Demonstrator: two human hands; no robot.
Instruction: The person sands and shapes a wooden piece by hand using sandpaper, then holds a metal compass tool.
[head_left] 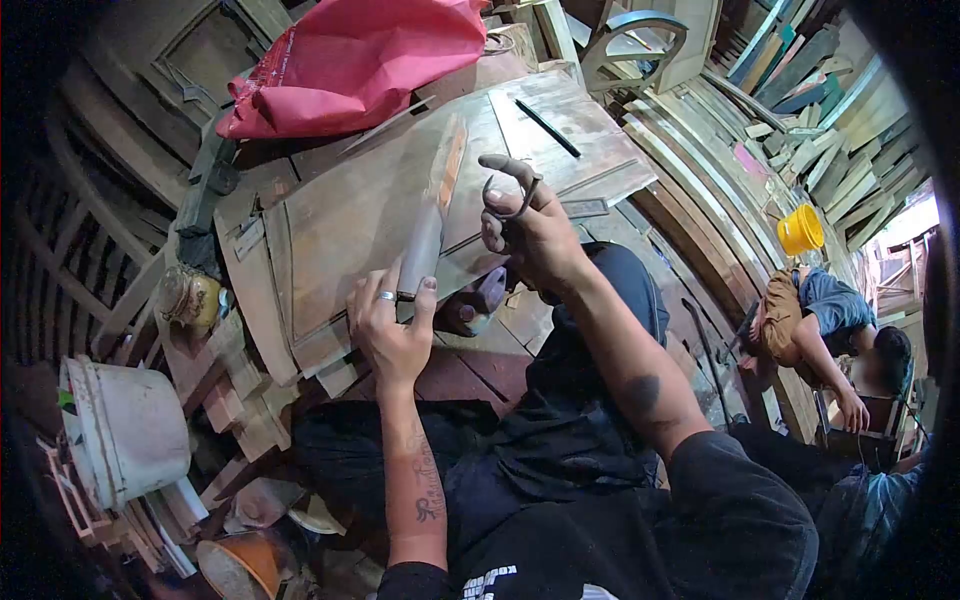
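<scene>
My left hand (388, 325), with a ring on one finger, is closed at the lower end of a long grey piece that looks like a rolled sheet (424, 238). Its upper part runs into a brownish strip over the wooden panel (340, 225). To the right, my right hand (535, 225) is raised above the panel's edge, fingers curled around a dark looped tool (514, 208) that looks like scissors; its blades cannot be made out. Beyond it, a dark pencil-like stick (547, 127) lies on the panel. Under the right hand sits a dark rounded object (475, 303).
A red sack (365, 65) lies at the back. On the left stand a jar (190, 298) and a white bucket (130, 430) among wood offcuts. Long boards (700, 200) and a yellow bucket (800, 230) are at right, where another person (835, 315) bends down.
</scene>
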